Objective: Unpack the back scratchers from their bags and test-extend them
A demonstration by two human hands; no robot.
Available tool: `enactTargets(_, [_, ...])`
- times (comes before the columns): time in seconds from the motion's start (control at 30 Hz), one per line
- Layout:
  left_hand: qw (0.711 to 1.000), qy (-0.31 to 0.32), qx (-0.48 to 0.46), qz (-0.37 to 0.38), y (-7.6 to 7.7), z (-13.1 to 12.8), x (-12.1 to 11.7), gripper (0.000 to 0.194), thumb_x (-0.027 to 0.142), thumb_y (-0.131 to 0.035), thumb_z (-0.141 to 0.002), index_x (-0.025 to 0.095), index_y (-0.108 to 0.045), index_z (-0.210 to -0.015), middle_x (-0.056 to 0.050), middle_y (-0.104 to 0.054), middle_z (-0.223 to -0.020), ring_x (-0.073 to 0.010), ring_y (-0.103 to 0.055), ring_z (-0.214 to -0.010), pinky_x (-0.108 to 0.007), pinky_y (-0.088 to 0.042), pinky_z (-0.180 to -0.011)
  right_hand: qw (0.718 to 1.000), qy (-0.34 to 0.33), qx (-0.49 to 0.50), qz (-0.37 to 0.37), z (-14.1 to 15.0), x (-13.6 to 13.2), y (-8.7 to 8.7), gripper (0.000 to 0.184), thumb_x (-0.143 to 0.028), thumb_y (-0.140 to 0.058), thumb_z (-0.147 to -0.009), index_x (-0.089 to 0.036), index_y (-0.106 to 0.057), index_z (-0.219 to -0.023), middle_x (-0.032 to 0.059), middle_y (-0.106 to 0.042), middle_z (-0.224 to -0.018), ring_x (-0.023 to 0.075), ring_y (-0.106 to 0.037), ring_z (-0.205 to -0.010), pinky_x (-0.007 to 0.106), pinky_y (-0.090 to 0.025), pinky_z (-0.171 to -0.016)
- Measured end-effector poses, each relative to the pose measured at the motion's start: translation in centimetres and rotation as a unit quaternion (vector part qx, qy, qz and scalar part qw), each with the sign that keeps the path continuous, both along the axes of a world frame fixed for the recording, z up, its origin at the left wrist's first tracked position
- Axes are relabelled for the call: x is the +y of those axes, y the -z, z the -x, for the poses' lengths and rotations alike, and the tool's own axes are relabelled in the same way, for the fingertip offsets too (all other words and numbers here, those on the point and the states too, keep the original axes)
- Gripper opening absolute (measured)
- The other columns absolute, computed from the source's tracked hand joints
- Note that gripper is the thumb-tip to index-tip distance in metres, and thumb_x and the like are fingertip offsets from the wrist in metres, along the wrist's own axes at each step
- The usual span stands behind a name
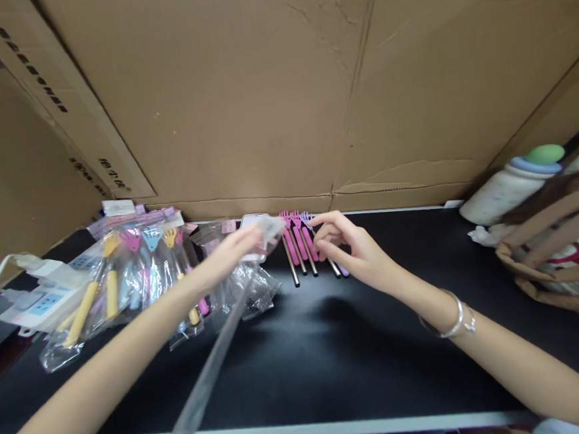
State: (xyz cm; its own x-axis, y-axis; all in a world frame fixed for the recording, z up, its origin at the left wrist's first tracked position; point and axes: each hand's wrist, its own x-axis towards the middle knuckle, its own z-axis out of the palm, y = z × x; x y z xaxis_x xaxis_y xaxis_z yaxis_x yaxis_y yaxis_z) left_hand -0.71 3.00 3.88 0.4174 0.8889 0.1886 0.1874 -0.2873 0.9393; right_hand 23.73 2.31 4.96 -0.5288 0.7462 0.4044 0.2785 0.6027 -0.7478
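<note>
My left hand (239,244) pinches a clear plastic bag (216,370), blurred by motion, which trails down past the table's front edge. My right hand (346,239) hovers with thumb and forefinger apart and nothing visible between them. Beside its fingertips lie several pink back scratchers (296,236), with metal rods and hand-shaped heads. A purple back scratcher (306,217) is partly hidden behind my right hand. Under and beside my left hand are loose clear bags (247,287) and a pale phone-like object (246,222), mostly covered.
Bagged back scratchers (143,262) in yellow, blue and pink are heaped at the left, by a white power strip (50,296) and cable. Cardboard (260,99) walls the back. On the right stand a white bottle (501,193) and a brown-handled bag (568,255).
</note>
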Motion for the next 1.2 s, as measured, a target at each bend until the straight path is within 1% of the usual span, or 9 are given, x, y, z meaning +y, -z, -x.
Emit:
enactTargets(0.13, [0.993,0.090,-0.044,0.063,1.9,-4.2,-0.9,0.052,0.055,-0.041,-0.087,0.027,-0.048,-0.130,-0.004,-0.050,-0.135,-0.0268,-0.045,-0.122,-0.041,-0.038,-0.100,0.996,0.073,-0.041,-0.012,0.3,-0.4,1.0,0.027,-0.034,-0.054,-0.084,-0.023,-0.045,-0.107,-0.0046,-0.057,-0.069,0.0097,-0.054,-0.057,0.022,-0.041,-0.055])
enactTargets(0.23, [0.992,0.091,-0.040,0.077,2.4,-5.5,-1.2,0.049,0.054,-0.043,-0.088,0.026,-0.051,-0.127,-0.004,-0.051,-0.134,-0.0251,-0.042,-0.125,-0.040,-0.030,-0.106,0.987,0.138,-0.071,-0.039,-0.1,0.5,2.2,0.020,-0.031,-0.058,-0.080,-0.022,-0.047,-0.094,-0.0058,-0.055,-0.064,0.0093,-0.052,-0.055,0.021,-0.038,-0.054])
enactTargets(0.33, [0.988,0.085,-0.073,0.110,2.9,-5.7,-0.8,0.052,0.058,-0.045,-0.085,0.022,-0.058,-0.121,-0.008,-0.057,-0.126,-0.0280,-0.047,-0.119,-0.044,-0.034,-0.103,0.984,0.150,-0.079,-0.056,-0.5,1.0,2.6,0.013,-0.024,-0.056,-0.078,-0.022,-0.048,-0.089,-0.0056,-0.055,-0.064,0.0092,-0.052,-0.056,0.020,-0.036,-0.053])
enactTargets(0.43, [0.983,0.074,-0.101,0.132,3.6,-5.5,-0.3,0.054,0.060,-0.049,-0.081,0.021,-0.059,-0.118,-0.009,-0.058,-0.125,-0.0301,-0.049,-0.118,-0.046,-0.035,-0.101,0.976,0.159,-0.094,-0.117,-0.5,0.8,2.5,0.013,-0.020,-0.052,-0.079,-0.022,-0.053,-0.092,-0.0047,-0.055,-0.065,0.0093,-0.052,-0.057,0.021,-0.037,-0.055])
enactTargets(0.63, [0.982,0.054,-0.118,0.140,4.4,-5.3,-0.1,0.053,0.058,-0.045,-0.085,0.023,-0.056,-0.123,-0.007,-0.054,-0.131,-0.0291,-0.046,-0.120,-0.044,-0.037,-0.100,0.912,0.091,-0.178,-0.358,-0.1,0.1,2.4,0.024,-0.018,-0.042,-0.088,-0.023,-0.061,-0.103,0.0046,-0.064,-0.100,0.0158,-0.055,-0.087,0.028,-0.042,-0.071])
enactTargets(0.77, [0.982,0.057,-0.113,0.143,4.3,-5.0,0.0,0.049,0.054,-0.043,-0.087,0.022,-0.056,-0.122,-0.007,-0.055,-0.130,-0.0284,-0.048,-0.118,-0.042,-0.038,-0.099,0.866,0.074,-0.270,-0.414,0.1,0.3,2.9,0.018,-0.023,-0.044,-0.091,-0.023,-0.062,-0.095,0.0032,-0.067,-0.100,0.0190,-0.051,-0.088,0.033,-0.037,-0.072])
enactTargets(0.87, [0.982,0.060,-0.115,0.136,4.1,-4.9,0.1,0.050,0.054,-0.043,-0.087,0.021,-0.058,-0.121,-0.007,-0.057,-0.127,-0.0284,-0.049,-0.117,-0.043,-0.037,-0.100,0.874,0.110,-0.276,-0.384,0.1,0.5,3.1,0.016,-0.030,-0.047,-0.091,-0.021,-0.060,-0.090,0.0043,-0.067,-0.087,0.0198,-0.049,-0.085,0.034,-0.033,-0.069])
enactTargets(1.0, [0.986,0.052,-0.103,0.124,4.6,-4.9,0.3,0.053,0.058,-0.041,-0.086,0.021,-0.058,-0.120,-0.007,-0.059,-0.125,-0.0276,-0.049,-0.118,-0.043,-0.033,-0.104,0.928,0.136,-0.214,-0.273,0.0,0.8,3.1,0.011,-0.029,-0.054,-0.087,-0.020,-0.057,-0.091,0.0022,-0.062,-0.077,0.0183,-0.048,-0.079,0.031,-0.031,-0.066])
enactTargets(1.2, [0.992,0.046,-0.078,0.089,5.0,-5.0,0.3,0.056,0.059,-0.038,-0.087,0.024,-0.051,-0.128,-0.006,-0.046,-0.139,-0.0263,-0.041,-0.127,-0.042,-0.026,-0.109,0.980,0.133,-0.078,-0.128,0.1,1.3,3.5,0.009,-0.024,-0.056,-0.083,-0.021,-0.051,-0.091,0.0030,-0.061,-0.089,0.0174,-0.053,-0.083,0.031,-0.037,-0.070])
